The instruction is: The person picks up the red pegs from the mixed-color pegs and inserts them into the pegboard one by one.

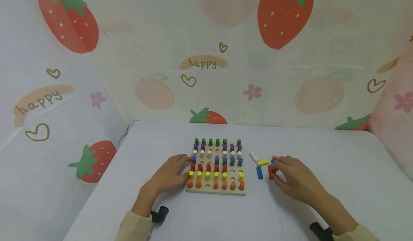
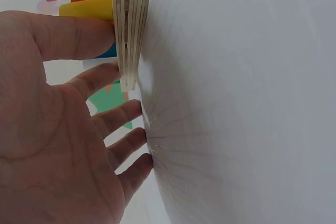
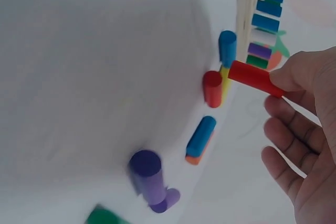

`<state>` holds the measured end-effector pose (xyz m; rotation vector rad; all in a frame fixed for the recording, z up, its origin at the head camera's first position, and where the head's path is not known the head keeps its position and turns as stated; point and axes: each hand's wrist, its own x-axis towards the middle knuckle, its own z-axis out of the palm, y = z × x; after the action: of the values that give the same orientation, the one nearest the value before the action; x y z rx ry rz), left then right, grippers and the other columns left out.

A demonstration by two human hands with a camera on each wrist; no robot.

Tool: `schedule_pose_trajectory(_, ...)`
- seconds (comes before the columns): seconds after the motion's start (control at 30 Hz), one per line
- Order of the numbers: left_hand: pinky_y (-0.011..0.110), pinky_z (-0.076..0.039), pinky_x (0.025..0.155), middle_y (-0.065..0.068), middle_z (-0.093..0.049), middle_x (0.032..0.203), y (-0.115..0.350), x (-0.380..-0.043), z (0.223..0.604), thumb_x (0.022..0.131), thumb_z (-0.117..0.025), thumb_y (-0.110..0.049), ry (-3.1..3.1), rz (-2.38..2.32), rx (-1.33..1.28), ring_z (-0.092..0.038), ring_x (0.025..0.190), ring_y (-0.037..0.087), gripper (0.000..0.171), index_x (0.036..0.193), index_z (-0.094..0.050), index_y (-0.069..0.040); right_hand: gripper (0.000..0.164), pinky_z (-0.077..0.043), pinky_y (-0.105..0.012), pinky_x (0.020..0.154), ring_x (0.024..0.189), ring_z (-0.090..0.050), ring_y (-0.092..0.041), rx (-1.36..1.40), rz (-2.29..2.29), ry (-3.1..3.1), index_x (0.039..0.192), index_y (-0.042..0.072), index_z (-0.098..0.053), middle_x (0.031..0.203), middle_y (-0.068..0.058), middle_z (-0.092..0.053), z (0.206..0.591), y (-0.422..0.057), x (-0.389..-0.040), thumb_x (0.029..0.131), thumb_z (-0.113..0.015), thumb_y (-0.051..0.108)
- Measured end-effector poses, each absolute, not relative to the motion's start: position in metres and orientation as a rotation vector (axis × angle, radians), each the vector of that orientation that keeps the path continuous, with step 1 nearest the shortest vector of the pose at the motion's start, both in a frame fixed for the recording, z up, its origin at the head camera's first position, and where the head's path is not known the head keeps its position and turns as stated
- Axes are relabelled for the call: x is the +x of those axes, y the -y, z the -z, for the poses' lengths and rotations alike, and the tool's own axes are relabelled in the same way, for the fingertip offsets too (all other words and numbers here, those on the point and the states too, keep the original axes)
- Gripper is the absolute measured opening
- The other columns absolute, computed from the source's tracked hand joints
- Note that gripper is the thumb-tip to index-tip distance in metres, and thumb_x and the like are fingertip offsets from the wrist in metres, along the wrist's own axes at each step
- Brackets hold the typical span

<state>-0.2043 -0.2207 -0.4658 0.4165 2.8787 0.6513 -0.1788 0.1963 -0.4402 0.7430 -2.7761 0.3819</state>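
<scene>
A light wooden pegboard (image 1: pixel 226 192) lies on the table in the head view, with rows of green, purple, white, blue, red, yellow and orange pegs upright in it. Bare holes show among them. My left hand (image 1: pixel 170 173) is at the board's left side, thumb and index finger touching its edge. In the left wrist view, the other fingers (image 2: pixel 126 148) reach down to the tabletop. My right hand (image 1: pixel 298 179) is right of the board. Between thumb and fingers it pinches a red peg (image 3: pixel 252 77), clear of the table. A second red peg (image 3: pixel 212 88) stands below it.
Loose white (image 1: pixel 254 157), yellow (image 1: pixel 262 162) and blue (image 1: pixel 259 173) pegs lie right of the board. Purple pegs (image 3: pixel 148 174) and a green peg (image 3: pixel 102 216) show in the right wrist view. A strawberry-patterned sheet (image 1: pixel 206 29) stands behind the table.
</scene>
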Motion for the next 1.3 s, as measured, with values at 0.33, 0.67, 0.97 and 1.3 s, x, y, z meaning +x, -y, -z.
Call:
schedule_pose_trajectory(0.33, 0.062, -0.034, 0.128, 0.014, -0.048, 0.163, 0.221, -0.204, 0.466, 0.095, -0.058, -0.026, -2.879, -0.648, 0.408, -0.039, 0.156, 0.039, 0.059, 0.152, -0.054, -0.010, 0.023, -0.064, -0.040, 0.090, 0.095, -0.065, -0.013, 0.793, -0.421, 2.790, 0.105, 0.017, -0.077, 0.099, 0.006, -0.074, 0.433, -0.176, -0.188, 0.084, -0.087, 0.016)
schedule_pose_trajectory(0.67, 0.062, -0.034, 0.128, 0.014, -0.048, 0.163, 0.222, -0.206, 0.470, 0.095, -0.059, -0.027, -2.881, -0.640, 0.420, -0.040, 0.156, 0.039, 0.059, 0.152, -0.054, -0.010, 0.018, -0.063, -0.041, 0.093, 0.098, -0.067, -0.013, 0.888, -0.500, 2.742, 0.103, 0.017, -0.077, 0.099, 0.006, -0.075, 0.432, -0.155, -0.197, 0.087, -0.084, 0.011)
schedule_pose_trajectory(0.97, 0.062, -0.034, 0.129, 0.014, -0.048, 0.164, 0.221, -0.204, 0.468, 0.095, -0.059, -0.028, -2.871, -0.640, 0.400, -0.039, 0.156, 0.039, 0.060, 0.152, -0.054, -0.011, 0.017, -0.062, -0.041, 0.094, 0.101, -0.068, -0.013, 0.942, -0.527, 2.734, 0.102, 0.018, -0.076, 0.099, 0.008, -0.074, 0.436, -0.139, -0.200, 0.087, -0.083, 0.012)
schedule_pose_trajectory(1.3, 0.061, -0.034, 0.129, 0.014, -0.047, 0.165, 0.221, -0.205, 0.469, 0.096, -0.059, -0.029, -2.880, -0.623, 0.392, -0.039, 0.157, 0.038, 0.060, 0.153, -0.053, -0.012, 0.012, -0.063, -0.040, 0.095, 0.101, -0.069, -0.014, 0.968, -0.505, 2.755, 0.102, 0.019, -0.076, 0.101, 0.006, -0.075, 0.438, -0.123, -0.206, 0.092, -0.081, 0.017)
